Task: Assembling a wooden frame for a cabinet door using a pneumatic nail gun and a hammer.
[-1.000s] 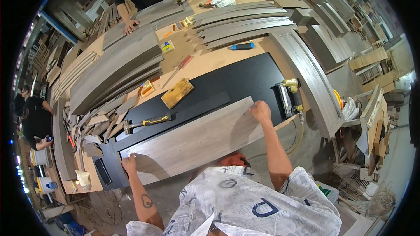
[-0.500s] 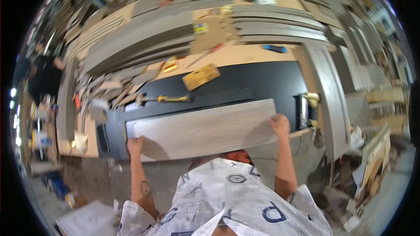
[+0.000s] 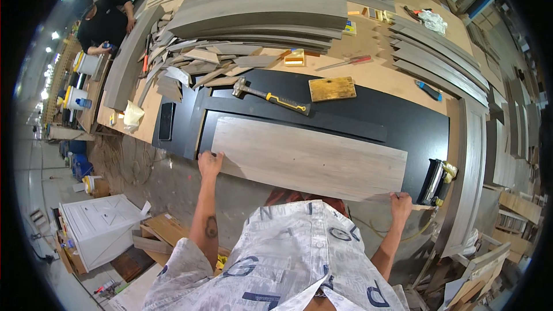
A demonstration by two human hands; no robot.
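Head view: left hand (image 3: pixel 209 163) and right hand (image 3: pixel 401 202) each grip the grey plank's (image 3: pixel 311 158) near corners (hammer (image 3: pixel 269 97) just beyond).

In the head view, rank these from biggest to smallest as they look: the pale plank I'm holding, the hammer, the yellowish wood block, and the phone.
1. Pale plank, held at its near corners by the left hand and right hand.
2. Hammer.
3. Wood block and phone: they look about alike, so I won't rank them.

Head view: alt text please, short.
Both hands grip the near edge of a pale grey wood-grain plank, left hand and right hand at opposite corners, on a black panel. A hammer lies behind it.
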